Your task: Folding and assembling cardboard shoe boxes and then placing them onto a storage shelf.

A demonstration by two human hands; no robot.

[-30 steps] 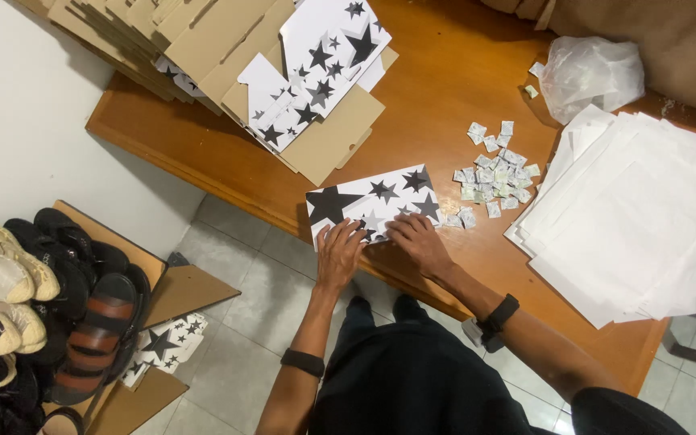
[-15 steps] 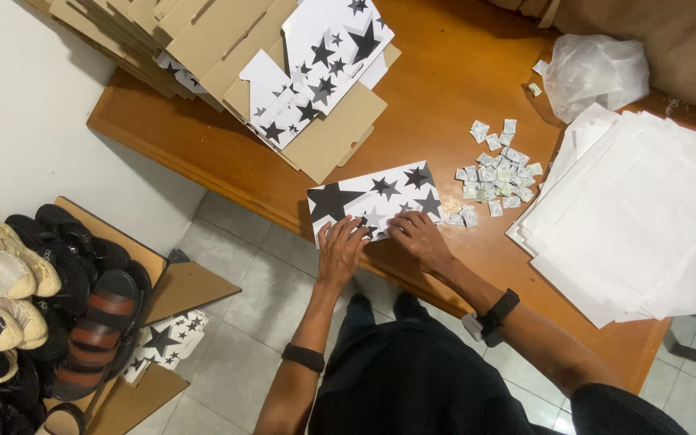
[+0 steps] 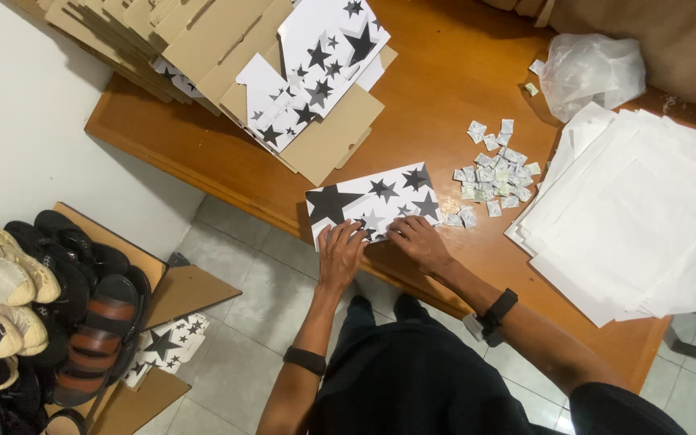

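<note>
On the star-printed box, both hands unmoved; pressing flat.

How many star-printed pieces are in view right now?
3, maybe more hidden. One box lies flat under both hands, left and right. One sheet tops the cardboard stack. One piece lies on the floor by the shoes.

Person's wearing all dark stuff, pretty much: a black short-sleeved top and black trousers. Both forearms are bare. There's a plain black band snug around the left wrist, kinda like a fitness strap or sweatband, no face showing on it. The right wrist has a chunkier black watch with a wide strap and a pale bit at the underside. No rings or gloves showing on the left hand or right hand.
</note>
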